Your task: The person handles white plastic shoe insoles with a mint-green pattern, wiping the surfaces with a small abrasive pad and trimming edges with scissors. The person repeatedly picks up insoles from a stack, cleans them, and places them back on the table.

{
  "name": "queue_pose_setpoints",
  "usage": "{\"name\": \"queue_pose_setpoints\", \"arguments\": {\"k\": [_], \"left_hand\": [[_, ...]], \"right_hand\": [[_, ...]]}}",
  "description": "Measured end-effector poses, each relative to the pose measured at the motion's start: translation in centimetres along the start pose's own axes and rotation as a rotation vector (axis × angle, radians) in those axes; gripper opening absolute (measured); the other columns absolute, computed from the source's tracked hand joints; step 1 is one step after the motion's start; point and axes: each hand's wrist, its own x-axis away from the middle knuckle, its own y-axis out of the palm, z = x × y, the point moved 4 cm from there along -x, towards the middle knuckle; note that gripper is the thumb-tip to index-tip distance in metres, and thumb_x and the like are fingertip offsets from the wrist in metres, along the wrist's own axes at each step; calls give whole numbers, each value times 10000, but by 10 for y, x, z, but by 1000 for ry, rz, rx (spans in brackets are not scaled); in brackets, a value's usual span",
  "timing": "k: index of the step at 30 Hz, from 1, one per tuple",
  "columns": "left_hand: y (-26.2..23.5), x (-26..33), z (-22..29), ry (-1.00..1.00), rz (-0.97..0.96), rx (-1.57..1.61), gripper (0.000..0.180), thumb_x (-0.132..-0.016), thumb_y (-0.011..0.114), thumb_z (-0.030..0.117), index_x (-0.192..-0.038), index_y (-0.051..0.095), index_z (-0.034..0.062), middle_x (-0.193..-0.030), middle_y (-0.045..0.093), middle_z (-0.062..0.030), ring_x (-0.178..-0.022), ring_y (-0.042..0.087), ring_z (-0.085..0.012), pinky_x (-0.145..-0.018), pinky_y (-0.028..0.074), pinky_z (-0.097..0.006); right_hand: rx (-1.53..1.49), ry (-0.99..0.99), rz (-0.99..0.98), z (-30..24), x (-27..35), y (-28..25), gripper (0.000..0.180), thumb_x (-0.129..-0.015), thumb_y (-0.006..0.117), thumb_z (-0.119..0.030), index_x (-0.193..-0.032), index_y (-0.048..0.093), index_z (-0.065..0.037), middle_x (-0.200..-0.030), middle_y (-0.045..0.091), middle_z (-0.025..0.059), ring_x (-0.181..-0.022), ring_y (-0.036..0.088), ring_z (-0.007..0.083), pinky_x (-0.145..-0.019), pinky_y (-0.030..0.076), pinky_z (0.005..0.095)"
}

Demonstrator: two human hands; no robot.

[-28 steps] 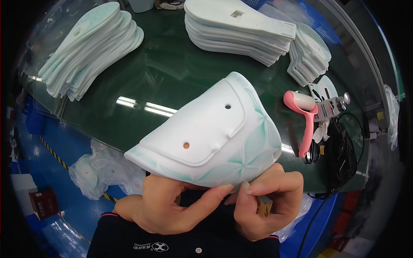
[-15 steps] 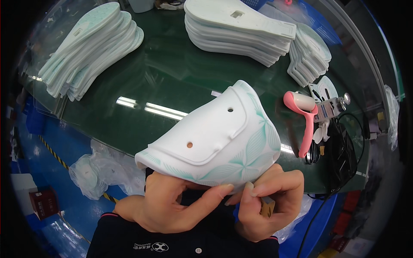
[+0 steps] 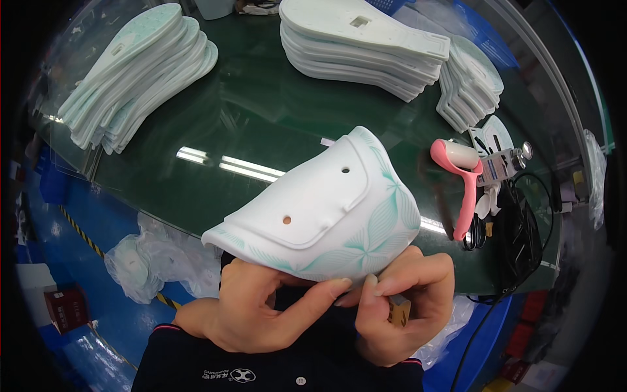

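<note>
White leaf-patterned shoe sole [image 3: 326,209] held up, tilted

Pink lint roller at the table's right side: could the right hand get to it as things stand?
Probably not at once. The right hand pinches the white shell piece along with the left hand. The pink lint roller lies uncovered on the green table, just beyond, with nothing between.

Both hands are raised close in front of the chest, wrists low and fingers pointing up. The left hand [image 3: 261,307] lies palm-up, its thumb stretched rightward to meet the right hand's fingertips — the grip is a shared pinch at that meeting point. The right hand [image 3: 401,307] curls beside it, fingers bent inward, knuckles outward — both grips closed.
</note>
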Motion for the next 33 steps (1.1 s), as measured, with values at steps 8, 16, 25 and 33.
{"name": "queue_pose_setpoints", "arguments": {"k": [8,16,25,33], "left_hand": [[2,-1,0,-38,-2,48,262,-721,633,-61,-959,538,-117,-844,633,-162,-756,638,-177,-652,518,-235],[3,-1,0,-48,6,136,287,-734,625,-63,-990,510,-123,-870,626,-165,-782,631,-180,-667,517,-239],[-7,-8,5,-252,-78,370,474,-773,565,-77,-1181,328,-120,-1057,550,-201,-951,578,-215,-808,479,-284],[-13,-4,4,-172,-31,353,390,-812,512,-54,-1153,349,-149,-977,584,-207,-889,589,-187,-763,463,-260]], "right_hand": [[58,11,-74,-2,0,-5,299,-614,612,137,-840,476,-4,-753,566,100,-627,591,100,-489,377,152],[80,2,-96,-4,-1,-4,299,-623,591,145,-850,460,3,-732,528,85,-637,598,129,-518,426,172],[-215,35,194,-8,-4,-40,152,-758,517,40,-852,403,2,-699,458,105,-612,530,122,-491,519,234],[964,64,394,41,-15,-100,199,-875,504,-142,-1014,567,-15,-941,538,79,-878,514,145,-743,420,268]]}}
